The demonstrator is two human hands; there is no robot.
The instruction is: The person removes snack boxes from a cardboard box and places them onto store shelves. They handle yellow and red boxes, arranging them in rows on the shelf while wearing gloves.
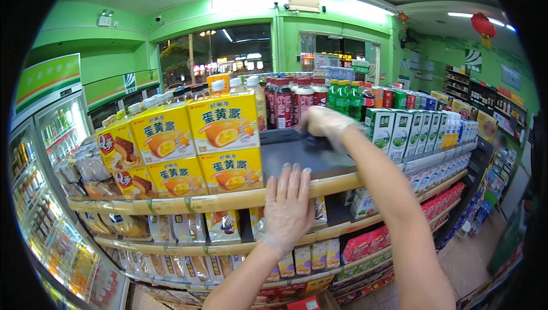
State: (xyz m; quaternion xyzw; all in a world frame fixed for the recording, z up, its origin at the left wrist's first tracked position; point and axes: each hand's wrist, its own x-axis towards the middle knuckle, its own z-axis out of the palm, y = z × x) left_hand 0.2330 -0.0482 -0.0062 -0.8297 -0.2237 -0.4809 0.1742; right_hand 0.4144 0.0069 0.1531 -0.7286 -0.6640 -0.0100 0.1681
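Note:
Both my hands wear thin clear plastic gloves. My left hand [288, 207] rests against the pale front edge of the top shelf, its fingers stretched out flat and holding nothing. Over the bare dark grey shelf board [285, 153], my right hand [326, 122] is bunched round a dark cloth [315, 142] that touches the surface. Motion blurs the cloth and some of the fingers. Stacked yellow snack cake boxes [224, 120] stand left of the bare stretch. To its right is a row of green and white drink cartons [381, 130].
Behind the board stand dark red drink bottles [282, 104] and green soda bottles [354, 102]. Lower shelves hold bagged snacks [222, 225] and pink-red packs [368, 243]. Glass-door drink coolers [57, 196] line the left. A red box [302, 304] sits low at the front.

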